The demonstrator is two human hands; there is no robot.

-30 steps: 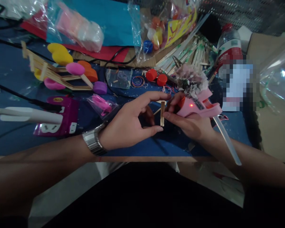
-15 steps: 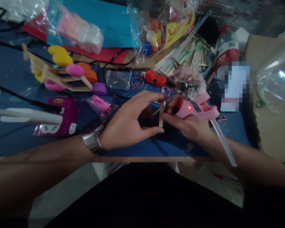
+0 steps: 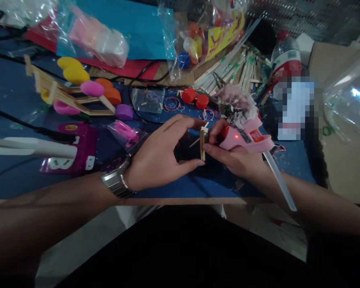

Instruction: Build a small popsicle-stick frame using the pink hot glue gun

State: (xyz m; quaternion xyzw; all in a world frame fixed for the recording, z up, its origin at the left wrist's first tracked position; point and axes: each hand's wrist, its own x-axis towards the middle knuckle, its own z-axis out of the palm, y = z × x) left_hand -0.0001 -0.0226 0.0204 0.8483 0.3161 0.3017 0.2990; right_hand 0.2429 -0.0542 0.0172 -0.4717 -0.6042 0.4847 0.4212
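Observation:
Between my hands, near the table's front edge, a small frame of wooden sticks (image 3: pixel 202 145) stands roughly upright. My left hand (image 3: pixel 160 156), with a metal watch on the wrist, curves around its left side, and the thumb tip touches or nearly touches the lower end. The thumb and fingertips of my right hand (image 3: pixel 231 154) pinch the right side of the sticks. A pink glue gun (image 3: pixel 247 138) with a lit red light lies over my right hand, a clear glue stick hanging from its rear. How the hand supports the gun is partly hidden.
A larger stick structure (image 3: pixel 75 98) with colored pieces stands at the left, behind a purple power strip (image 3: pixel 78 150). Two red caps (image 3: pixel 195 98), a plastic bag of caps (image 3: pixel 192 52), loose sticks (image 3: pixel 237 72) and a bottle (image 3: pixel 285 56) lie farther back. Cardboard (image 3: pixel 342 168) is at the right.
The fingers of my left hand have lifted off the top of the stick frame, showing its upper end and a slanting stick. The view has shifted slightly.

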